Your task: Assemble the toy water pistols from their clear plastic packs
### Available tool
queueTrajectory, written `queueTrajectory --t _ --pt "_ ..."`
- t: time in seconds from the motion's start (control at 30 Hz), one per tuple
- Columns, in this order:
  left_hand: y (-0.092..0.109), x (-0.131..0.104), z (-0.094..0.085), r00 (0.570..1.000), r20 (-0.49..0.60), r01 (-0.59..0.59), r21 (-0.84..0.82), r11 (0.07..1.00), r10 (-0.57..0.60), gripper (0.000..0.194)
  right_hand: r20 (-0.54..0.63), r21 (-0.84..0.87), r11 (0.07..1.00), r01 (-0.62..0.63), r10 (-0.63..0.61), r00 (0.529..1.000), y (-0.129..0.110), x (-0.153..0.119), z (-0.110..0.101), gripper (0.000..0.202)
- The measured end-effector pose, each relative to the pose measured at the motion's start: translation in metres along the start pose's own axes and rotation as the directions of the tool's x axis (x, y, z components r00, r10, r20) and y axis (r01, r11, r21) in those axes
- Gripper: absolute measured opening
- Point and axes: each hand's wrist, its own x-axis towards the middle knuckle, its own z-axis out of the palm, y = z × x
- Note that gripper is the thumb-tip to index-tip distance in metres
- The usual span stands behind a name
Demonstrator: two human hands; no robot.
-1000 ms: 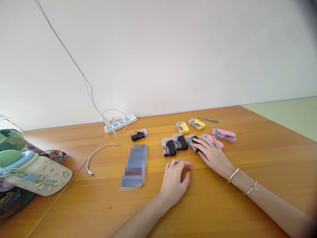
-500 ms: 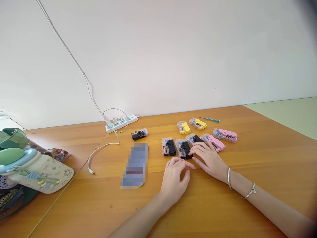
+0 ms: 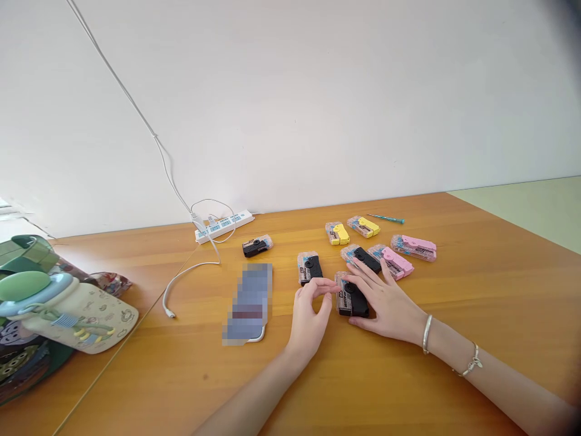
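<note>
Beneath my right hand (image 3: 388, 303) lies a black-and-clear plastic gadget (image 3: 353, 301) with a round pivot. The thumb is at its lower edge and the index finger reaches over its top, so the hand spans it. My left hand (image 3: 311, 315) is at its left side, fingers bent and thumb a little apart, nothing held; the fingertips reach its clear edge. Close behind that hand sits another black-and-clear gadget (image 3: 313, 266). A third black one (image 3: 370, 259) and a pink one (image 3: 394, 261) lie just beyond my right fingers.
Two yellow gadgets (image 3: 338, 233) and a teal screwdriver-like tool (image 3: 385, 218) lie farther back; another pink gadget (image 3: 415, 247) is at right. To the left are a blurred phone (image 3: 249, 303), a black gadget (image 3: 257, 246), a power strip (image 3: 226, 226), a white cable (image 3: 181, 274) and a bottle (image 3: 86, 315).
The black-and-clear gadget under my right hand has come nearer and to the right, away from its neighbour. My right hand has moved nearer with it; my left hand has shifted slightly left.
</note>
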Motion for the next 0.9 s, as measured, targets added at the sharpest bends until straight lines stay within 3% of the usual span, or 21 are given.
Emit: queueTrajectory --t 0.23,0.4,0.57,0.67,0.9 --pt "-0.002 0.0 0.0 1.0 -0.022 0.001 -0.033 0.999 -0.002 0.016 -0.009 0.091 0.996 -0.006 0.006 1.0 -0.007 0.002 -0.008 0.061" --pt "-0.001 0.0 0.0 0.996 -0.084 0.006 -0.028 1.0 -0.008 0.022 -0.094 0.101 0.994 0.042 -0.032 0.995 -0.014 0.003 -0.01 0.057" --pt "-0.003 -0.004 0.002 0.996 0.08 0.033 -0.032 0.999 -0.031 0.04 -0.15 0.196 0.969 0.152 -0.124 0.981 -0.021 0.001 -0.009 0.057" --pt "-0.004 -0.005 0.002 0.989 0.117 0.094 -0.051 0.994 -0.087 0.041 -0.113 0.289 0.941 0.176 -0.149 0.982 -0.018 0.0 -0.012 0.065" --pt "-0.005 0.002 0.001 0.978 0.162 0.164 -0.196 0.967 -0.133 0.04 0.079 0.477 0.877 0.061 -0.112 0.991 -0.004 0.002 -0.027 0.083"
